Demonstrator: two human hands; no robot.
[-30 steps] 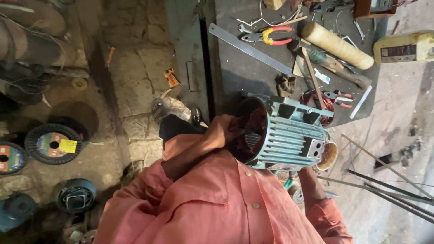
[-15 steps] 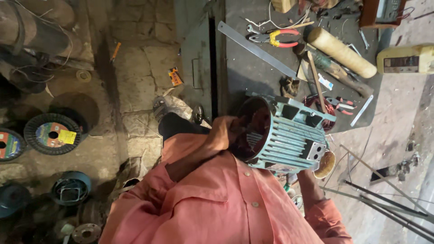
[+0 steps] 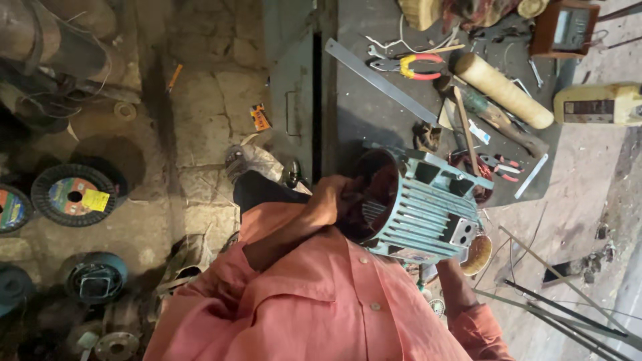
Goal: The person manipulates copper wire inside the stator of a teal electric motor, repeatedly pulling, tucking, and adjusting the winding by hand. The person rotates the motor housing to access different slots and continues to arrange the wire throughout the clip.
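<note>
Clenched over the open rim of the ribbed grey-green motor housing (image 3: 418,207), the left hand (image 3: 328,200) has a grip on its near edge, fingers curling inside. That housing lies on its side at the dark desk (image 3: 374,127) edge. Of the right hand only the forearm shows beneath the housing, so its grip cannot be told. Red-handled pliers (image 3: 411,67) and a cream roll (image 3: 503,90) lie farther back.

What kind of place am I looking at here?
Most likely a motor repair workshop: a finned motor housing gripped by the left hand, pliers on a cluttered workbench, and wire spools on the floor.
</note>
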